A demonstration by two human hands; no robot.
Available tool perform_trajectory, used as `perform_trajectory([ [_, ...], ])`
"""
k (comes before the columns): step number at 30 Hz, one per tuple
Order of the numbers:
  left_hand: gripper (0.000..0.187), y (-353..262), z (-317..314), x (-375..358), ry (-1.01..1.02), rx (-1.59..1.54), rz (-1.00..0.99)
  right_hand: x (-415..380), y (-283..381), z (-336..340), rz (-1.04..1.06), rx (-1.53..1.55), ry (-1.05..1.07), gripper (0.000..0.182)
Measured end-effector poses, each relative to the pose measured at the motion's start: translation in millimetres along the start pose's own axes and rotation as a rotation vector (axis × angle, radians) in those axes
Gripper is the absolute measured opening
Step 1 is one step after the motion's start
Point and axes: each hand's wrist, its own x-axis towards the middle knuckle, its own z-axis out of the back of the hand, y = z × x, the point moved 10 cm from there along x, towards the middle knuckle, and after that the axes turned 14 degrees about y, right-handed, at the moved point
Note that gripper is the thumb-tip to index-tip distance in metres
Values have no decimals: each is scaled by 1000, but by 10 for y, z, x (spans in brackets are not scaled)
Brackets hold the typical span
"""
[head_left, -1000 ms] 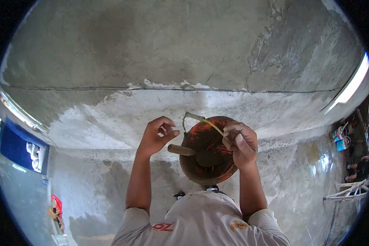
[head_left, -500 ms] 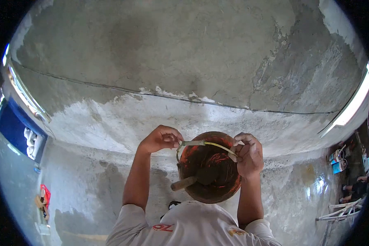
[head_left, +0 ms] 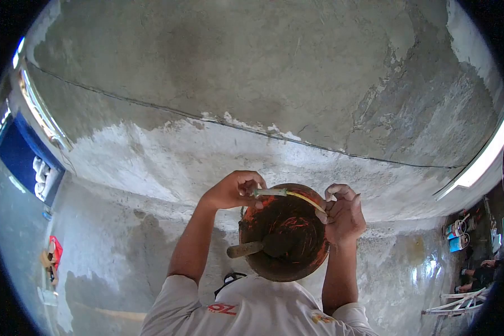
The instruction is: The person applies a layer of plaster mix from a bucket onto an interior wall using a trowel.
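Observation:
Below my hands sits a round bucket (head_left: pixel 243 232), reddish-orange inside and smeared with dark mortar. Its handle (head_left: pixel 302 197) arches over the far rim, with a pale grip sleeve (head_left: pixel 271 192) toward the left and a yellowish length toward the right. My left hand (head_left: pixel 236 190) has its fingers closed round the left end of the sleeve. On the right, my right hand (head_left: pixel 344 214) pinches the yellowish end beside the rim. A trowel (head_left: pixel 245 250) lies across the bucket, its wooden handle sticking out over the near left rim and its blade inside.
A rough, partly plastered wall (head_left: pixel 235 84) rises ahead, crossed by a dark cable (head_left: pixel 263 131). Paint pails (head_left: pixel 458 243) stand at the right, near a seated person (head_left: pixel 479 275) and a white metal frame (head_left: pixel 459 302). At far left lies a red bag (head_left: pixel 56 250).
My left hand has shifted right along the handle, closer to the sleeve. My right hand stays at its end, slightly lower. The view has tilted a little.

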Motion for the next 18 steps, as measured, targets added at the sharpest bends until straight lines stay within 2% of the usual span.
perform_trajectory([
  [2, 47, 13, 0, -15, 12, -30, 38, -8, 4, -15, 6, -14, 36, 65],
  [3, 47, 32, 27, -48, 10, -26, 35, -16, 15, -11, 9, -14, 41, 65],
  [5, 78, -66, 173, -199, -48, -374, -232, -34, 44, 18, 28, 24, 29, 64],
  [6, 107, -78, 169, -272, -40, -404, -286, -35, 54, 14, 33, 24, 31, 64],
  [10, 121, -227, -70, -287, 48, -618, -416, -10, 88, -6, 51, 11, 32, 63],
  [14, 120, -269, -106, -296, 41, -688, -450, 17, 130, -80, 84, -50, 106, 63],
  [17, 118, -249, -122, -305, 64, -632, -416, 4, 150, 3, 105, -69, 42, 64],
  [18, 109, -154, -97, -332, -2, -500, -310, 0, 163, 8, 107, -72, 35, 64],
])
